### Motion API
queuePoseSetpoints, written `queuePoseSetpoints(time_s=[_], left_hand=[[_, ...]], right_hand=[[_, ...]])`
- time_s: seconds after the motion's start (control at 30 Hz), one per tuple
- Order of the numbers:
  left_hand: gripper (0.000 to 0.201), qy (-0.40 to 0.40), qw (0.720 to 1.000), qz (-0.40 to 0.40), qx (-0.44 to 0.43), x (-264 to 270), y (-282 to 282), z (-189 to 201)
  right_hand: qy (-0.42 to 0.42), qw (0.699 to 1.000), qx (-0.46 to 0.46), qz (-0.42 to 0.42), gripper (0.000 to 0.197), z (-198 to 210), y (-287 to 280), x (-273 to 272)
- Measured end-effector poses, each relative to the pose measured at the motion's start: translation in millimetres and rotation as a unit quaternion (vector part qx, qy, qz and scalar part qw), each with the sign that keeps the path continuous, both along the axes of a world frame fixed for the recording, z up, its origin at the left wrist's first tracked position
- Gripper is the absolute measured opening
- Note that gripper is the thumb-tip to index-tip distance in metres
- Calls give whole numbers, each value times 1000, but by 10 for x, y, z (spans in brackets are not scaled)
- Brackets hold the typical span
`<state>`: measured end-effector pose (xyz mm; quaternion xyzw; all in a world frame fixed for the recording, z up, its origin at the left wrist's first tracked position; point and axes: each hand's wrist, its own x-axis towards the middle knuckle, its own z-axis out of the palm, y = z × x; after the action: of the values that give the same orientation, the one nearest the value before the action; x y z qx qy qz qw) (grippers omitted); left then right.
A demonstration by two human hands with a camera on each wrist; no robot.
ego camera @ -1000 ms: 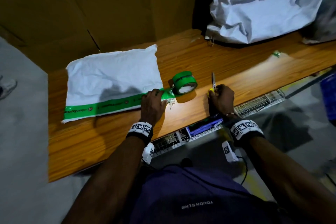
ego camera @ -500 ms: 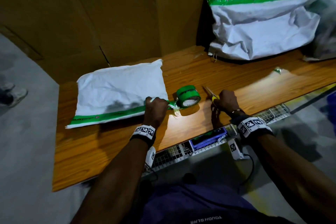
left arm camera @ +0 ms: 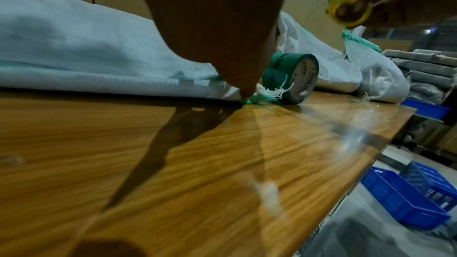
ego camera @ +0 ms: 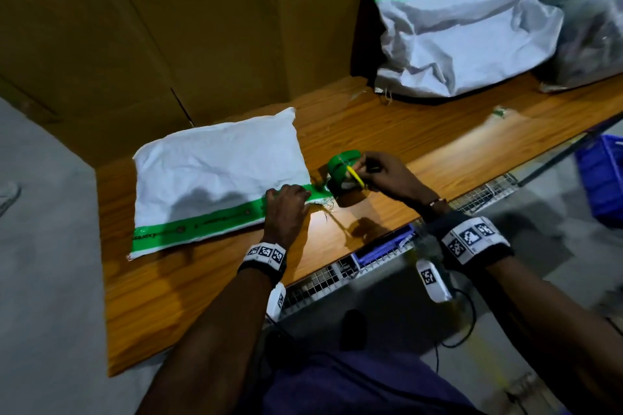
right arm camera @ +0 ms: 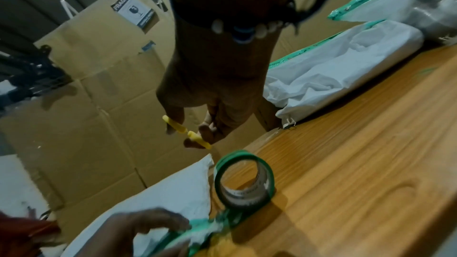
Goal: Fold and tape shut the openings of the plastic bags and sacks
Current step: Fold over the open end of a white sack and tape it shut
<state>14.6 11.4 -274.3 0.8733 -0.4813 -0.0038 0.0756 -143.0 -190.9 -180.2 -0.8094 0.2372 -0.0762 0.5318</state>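
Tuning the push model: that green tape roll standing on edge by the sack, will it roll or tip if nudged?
Probably rolls: the tape roll stands on its rim on the smooth wooden table. The strip still joins it to the white sack, pinned by the left hand, so travel is likely short. It looks wide for its diameter, so tipping seems less likely.

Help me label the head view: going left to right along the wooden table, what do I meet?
White sack → left hand → green tape roll → right hand holding yellow scissors → taped sack.
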Motion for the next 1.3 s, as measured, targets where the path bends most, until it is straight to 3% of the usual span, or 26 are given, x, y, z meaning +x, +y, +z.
queuePoseSetpoints(time_s=[0.17,0.33,0.57,0.77,1.13,1.3], left_hand=[[28,-16,1000,3,8,6,21,94],[25,-13,1000,2,-3,15,14,132],[19,-21,999,-2,-36,1,25,113],[18,-25,998,1,-58,-1,7,79],[16,-35,995,22,-93,-3,0,-112],[22,-32,995,24,-96,5,-7,-143]], right_hand=[[54,995,70,42,34,-106,285,-250],[113,983,140,25,33,-394,357,-521],[133,971,195,-29,43,-763,375,-511],[116,957,260,-48,33,-794,460,-340],[76,949,295,-86,32,-958,447,-260],[112,955,263,-79,29,-983,401,-210]])
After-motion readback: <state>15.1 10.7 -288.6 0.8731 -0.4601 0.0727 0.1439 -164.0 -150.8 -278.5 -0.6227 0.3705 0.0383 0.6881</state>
